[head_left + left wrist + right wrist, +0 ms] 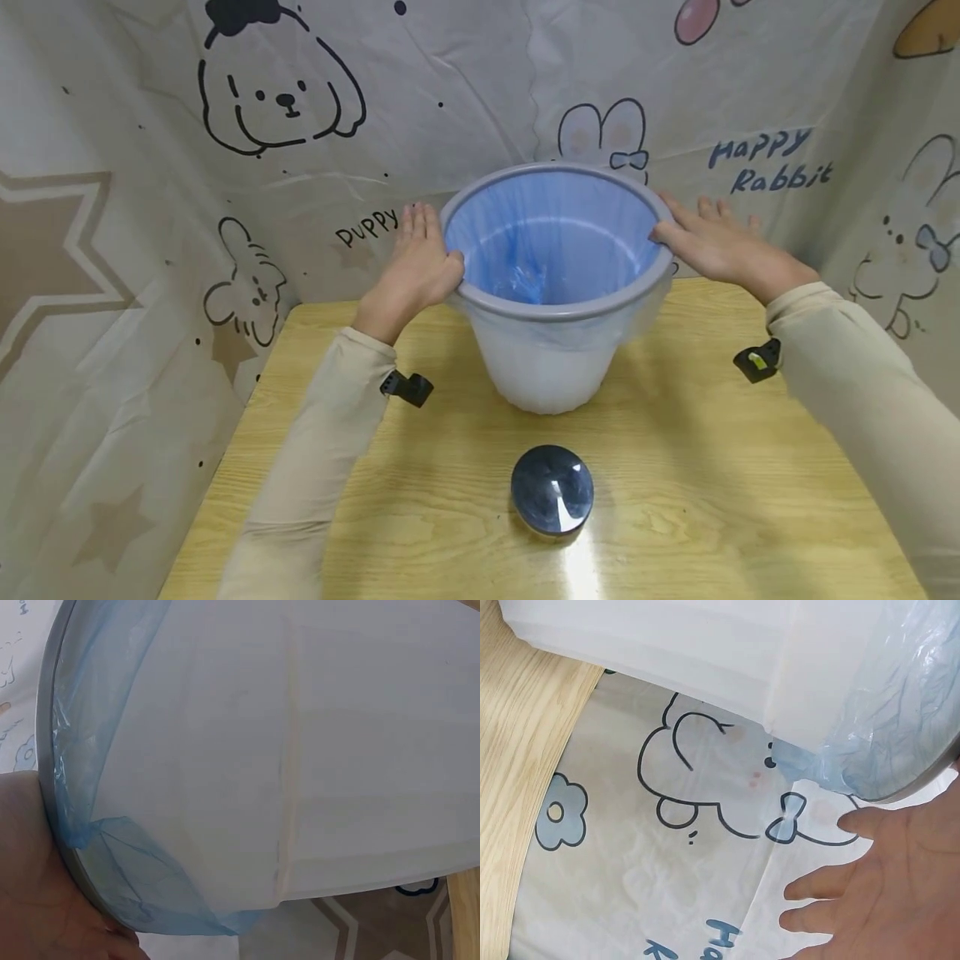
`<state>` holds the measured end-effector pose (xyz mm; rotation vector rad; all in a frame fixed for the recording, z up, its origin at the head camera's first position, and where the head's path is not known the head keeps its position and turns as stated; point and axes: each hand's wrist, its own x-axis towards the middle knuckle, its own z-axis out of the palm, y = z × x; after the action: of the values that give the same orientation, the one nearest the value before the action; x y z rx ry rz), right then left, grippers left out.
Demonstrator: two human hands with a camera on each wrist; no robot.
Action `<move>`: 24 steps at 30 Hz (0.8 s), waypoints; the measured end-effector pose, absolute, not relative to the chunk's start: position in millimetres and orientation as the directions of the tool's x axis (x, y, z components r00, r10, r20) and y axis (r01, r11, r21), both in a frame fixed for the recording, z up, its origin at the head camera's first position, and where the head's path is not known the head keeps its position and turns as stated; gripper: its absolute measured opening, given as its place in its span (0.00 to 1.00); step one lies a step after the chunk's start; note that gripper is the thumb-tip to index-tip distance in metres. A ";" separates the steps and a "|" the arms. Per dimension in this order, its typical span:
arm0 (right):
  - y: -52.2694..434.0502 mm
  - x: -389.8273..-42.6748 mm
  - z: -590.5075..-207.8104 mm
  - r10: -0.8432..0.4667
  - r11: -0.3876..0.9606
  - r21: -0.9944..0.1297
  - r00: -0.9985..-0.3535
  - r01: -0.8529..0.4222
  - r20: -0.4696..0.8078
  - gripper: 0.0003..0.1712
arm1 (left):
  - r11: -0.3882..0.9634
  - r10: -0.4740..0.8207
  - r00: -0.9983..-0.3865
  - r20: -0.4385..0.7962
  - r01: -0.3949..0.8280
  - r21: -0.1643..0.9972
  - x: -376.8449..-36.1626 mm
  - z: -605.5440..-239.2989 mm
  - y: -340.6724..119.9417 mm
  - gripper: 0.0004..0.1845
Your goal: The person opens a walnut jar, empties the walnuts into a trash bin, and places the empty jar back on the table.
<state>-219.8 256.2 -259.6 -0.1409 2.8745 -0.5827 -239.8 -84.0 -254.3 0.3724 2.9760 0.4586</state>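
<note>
Head view | left hand (422,265): fingers straight, thumb at bin rim (558,312) | right hand (712,242): fingers spread, thumb likewise

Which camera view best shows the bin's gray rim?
The head view: the gray rim shows there almost as a full ring. The left wrist view has only a curved stretch along its left edge, the right wrist view a short piece at the right edge.
</note>
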 end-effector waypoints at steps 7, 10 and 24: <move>254.5 -226.3 -257.4 -0.107 0.910 -0.414 -0.976 -0.021 -0.188 0.45 | 0.922 0.263 -0.962 -0.066 0.230 0.312 -251.8 -252.0 -85.9 0.39; 254.2 -229.1 -257.1 -0.103 0.907 -0.421 -0.975 -0.012 -0.195 0.45 | 0.915 0.280 -0.957 -0.079 0.241 0.324 -257.6 -250.9 -86.8 0.39; 252.1 -234.8 -253.6 -0.110 0.924 -0.380 -0.983 -0.046 -0.149 0.44 | 0.852 0.255 -0.966 -0.044 0.203 0.483 -266.4 -260.1 -88.7 0.39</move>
<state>-234.8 252.1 -253.6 -0.1193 2.9153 -0.5701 -266.4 -88.7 -260.1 0.3628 2.9201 0.7433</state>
